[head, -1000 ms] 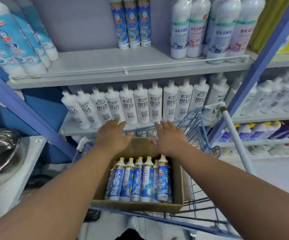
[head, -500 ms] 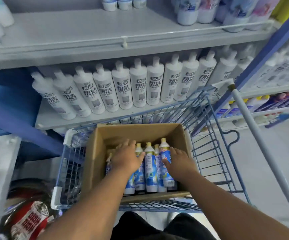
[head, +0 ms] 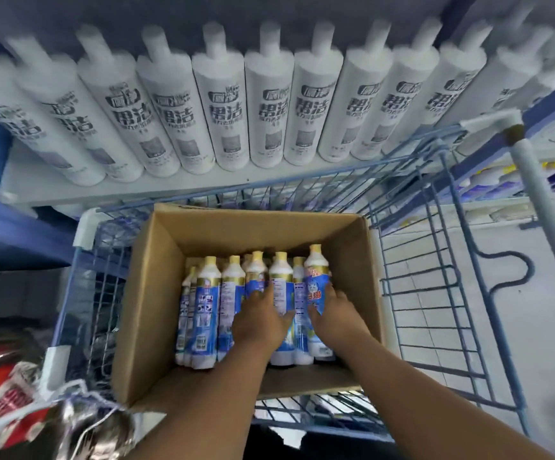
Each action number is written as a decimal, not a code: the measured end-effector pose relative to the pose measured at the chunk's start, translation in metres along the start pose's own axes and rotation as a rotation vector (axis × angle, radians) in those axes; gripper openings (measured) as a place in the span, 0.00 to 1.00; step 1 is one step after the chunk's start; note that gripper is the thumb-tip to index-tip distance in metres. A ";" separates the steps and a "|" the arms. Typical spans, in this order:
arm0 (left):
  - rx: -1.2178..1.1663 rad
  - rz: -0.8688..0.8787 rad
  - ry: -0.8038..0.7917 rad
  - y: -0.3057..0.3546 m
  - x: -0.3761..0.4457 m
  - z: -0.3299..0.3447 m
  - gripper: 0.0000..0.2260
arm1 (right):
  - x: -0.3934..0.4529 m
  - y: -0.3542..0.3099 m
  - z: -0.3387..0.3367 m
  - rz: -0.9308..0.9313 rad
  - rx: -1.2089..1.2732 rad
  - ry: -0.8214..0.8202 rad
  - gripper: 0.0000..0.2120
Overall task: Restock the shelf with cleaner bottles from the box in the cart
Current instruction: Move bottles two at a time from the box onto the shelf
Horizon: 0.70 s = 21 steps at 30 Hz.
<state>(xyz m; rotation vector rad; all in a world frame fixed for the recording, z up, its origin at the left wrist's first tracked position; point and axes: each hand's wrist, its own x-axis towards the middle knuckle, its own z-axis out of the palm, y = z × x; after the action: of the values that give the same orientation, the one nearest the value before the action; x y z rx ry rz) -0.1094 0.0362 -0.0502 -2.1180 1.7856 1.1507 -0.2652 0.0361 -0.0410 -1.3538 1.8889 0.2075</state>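
Note:
An open cardboard box (head: 156,293) sits in a blue wire cart (head: 435,293). Several blue-labelled cleaner bottles (head: 203,310) with cream caps stand packed at its near side. Both my hands are down inside the box. My left hand (head: 259,323) lies over a middle bottle with fingers and thumb curled around it. My right hand (head: 336,313) is wrapped around the rightmost bottle (head: 316,280), which stands slightly higher than the others.
A row of white bottles (head: 269,104) with dark print fills the shelf (head: 170,184) right behind the cart. The cart's white handle bar (head: 542,207) runs down the right. A red and silver bag (head: 7,400) lies at the lower left.
My view has tilted down and closer to the box. Both hands went from the box's far rim into the box and closed on bottles; the left slid right to a middle bottle.

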 end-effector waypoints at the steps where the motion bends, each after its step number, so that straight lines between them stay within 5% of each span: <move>1: -0.046 -0.033 -0.014 -0.002 0.005 0.008 0.33 | 0.004 0.002 0.005 0.008 0.001 -0.029 0.29; 6: -0.241 -0.160 -0.042 -0.009 0.020 0.039 0.29 | 0.018 0.013 0.027 0.115 0.151 0.023 0.26; 13: -0.249 -0.258 -0.021 -0.002 0.041 0.061 0.47 | 0.039 0.022 0.045 0.194 0.340 0.080 0.27; 21: -0.436 -0.282 -0.080 -0.010 0.041 0.044 0.30 | 0.037 0.017 0.033 0.235 0.463 0.086 0.24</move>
<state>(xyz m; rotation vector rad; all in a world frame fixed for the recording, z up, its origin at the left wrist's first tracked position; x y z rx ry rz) -0.1207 0.0313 -0.1099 -2.4065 1.2306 1.6258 -0.2677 0.0341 -0.0927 -0.8416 2.0085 -0.1679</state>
